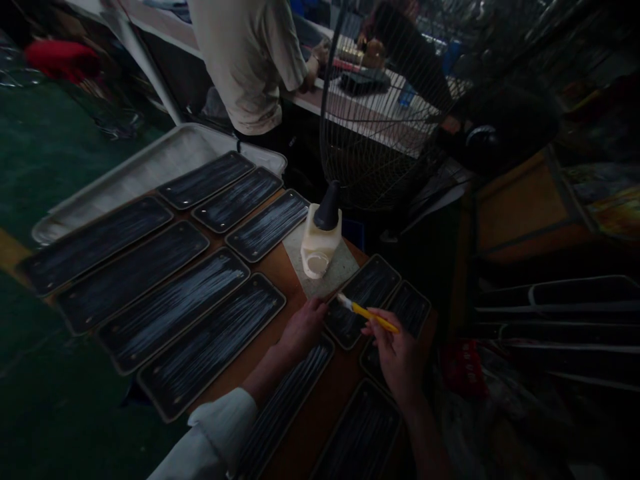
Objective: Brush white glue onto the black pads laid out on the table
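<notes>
Head view: at the far left of my feed, I locate a red seat (63, 60) on the green floor. Next, a white tray (175, 150) sits behind rows of dark panels (210, 347), which lie flat on the brown desk (273, 267) and carry whitish streaks. Behind the tray stands a person in a light shirt (245, 63). My left hand (304, 327) reaches in with fingers bent, at the edge of a small panel (363, 293); I cannot tell whether it grips anything. Beyond it, a cream container (320, 244) with a dark cone on top rests on a grey sheet (345, 261). The yellow brush (375, 319) points left, its whitened tip over the small panel; contact is not determinable. My right hand (397, 350) pinches the brush handle between thumb and fingers. A wire-guarded fan (385, 120) stands behind.
</notes>
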Action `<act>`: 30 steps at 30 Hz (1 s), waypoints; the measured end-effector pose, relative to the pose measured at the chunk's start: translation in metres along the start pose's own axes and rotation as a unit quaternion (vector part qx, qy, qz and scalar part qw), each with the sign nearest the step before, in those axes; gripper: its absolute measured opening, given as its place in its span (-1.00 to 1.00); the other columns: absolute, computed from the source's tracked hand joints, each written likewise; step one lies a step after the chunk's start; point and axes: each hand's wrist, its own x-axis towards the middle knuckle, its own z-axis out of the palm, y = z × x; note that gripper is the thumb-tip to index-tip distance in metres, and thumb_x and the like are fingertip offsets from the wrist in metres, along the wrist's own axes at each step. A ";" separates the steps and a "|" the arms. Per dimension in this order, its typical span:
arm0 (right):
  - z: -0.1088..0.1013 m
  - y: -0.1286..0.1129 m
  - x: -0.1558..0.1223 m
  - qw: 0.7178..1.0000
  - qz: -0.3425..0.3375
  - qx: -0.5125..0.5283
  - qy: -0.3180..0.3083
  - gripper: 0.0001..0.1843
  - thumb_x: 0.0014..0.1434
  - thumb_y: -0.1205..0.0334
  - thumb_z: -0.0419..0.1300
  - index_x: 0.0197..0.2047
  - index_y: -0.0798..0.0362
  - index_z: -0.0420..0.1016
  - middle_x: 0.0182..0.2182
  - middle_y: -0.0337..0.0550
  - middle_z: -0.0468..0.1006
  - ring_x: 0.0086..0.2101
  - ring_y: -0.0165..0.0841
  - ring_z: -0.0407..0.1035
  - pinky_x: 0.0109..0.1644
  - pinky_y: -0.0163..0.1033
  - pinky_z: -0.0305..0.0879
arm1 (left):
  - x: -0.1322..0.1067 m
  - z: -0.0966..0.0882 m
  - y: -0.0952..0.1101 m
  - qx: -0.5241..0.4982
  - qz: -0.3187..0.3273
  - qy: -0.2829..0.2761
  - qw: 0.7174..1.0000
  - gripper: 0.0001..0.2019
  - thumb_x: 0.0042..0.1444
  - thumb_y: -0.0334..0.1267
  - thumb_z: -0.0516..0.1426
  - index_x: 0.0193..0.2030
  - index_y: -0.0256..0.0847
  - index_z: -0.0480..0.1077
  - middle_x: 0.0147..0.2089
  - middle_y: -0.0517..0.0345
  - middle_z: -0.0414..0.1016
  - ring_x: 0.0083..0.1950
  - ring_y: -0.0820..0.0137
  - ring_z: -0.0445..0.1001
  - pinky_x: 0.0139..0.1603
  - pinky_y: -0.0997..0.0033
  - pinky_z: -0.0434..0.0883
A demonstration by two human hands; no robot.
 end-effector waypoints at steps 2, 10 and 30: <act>0.012 -0.013 0.014 1.000 -0.023 0.012 -0.006 -0.62 0.34 -0.05 0.02 0.00 0.00 0.46 -0.18 -0.08 0.62 -0.32 -0.31 0.57 -0.28 -0.24 0.49 | -0.028 -0.011 -0.007 -0.017 0.007 0.021 1.000 -0.71 0.26 -0.38 0.00 0.07 -0.12 0.38 0.16 0.06 0.37 0.13 0.30 0.41 0.10 0.33 0.39; 0.056 -0.045 0.057 0.994 -0.108 -0.024 -0.027 -0.65 0.34 0.00 0.03 0.01 0.01 0.46 -0.14 -0.07 0.61 -0.33 -0.32 0.56 -0.20 -0.20 0.47 | -0.200 -0.014 -0.072 -0.055 -0.094 0.010 0.994 -0.72 0.31 -0.30 -0.04 0.04 -0.05 0.42 0.03 0.02 0.48 0.01 0.29 0.50 0.01 0.28 0.47; 0.050 0.071 -0.174 0.972 0.159 -0.096 0.146 -0.50 0.16 -0.04 0.14 0.07 0.07 0.40 -0.18 0.00 0.53 -0.21 -0.20 0.50 -0.10 0.00 0.45 | -0.285 0.020 -0.111 -0.232 -0.266 0.043 0.935 -0.69 0.13 -0.06 0.11 -0.05 -0.13 0.28 -0.12 0.03 0.58 -0.11 0.19 0.60 -0.10 0.17 0.52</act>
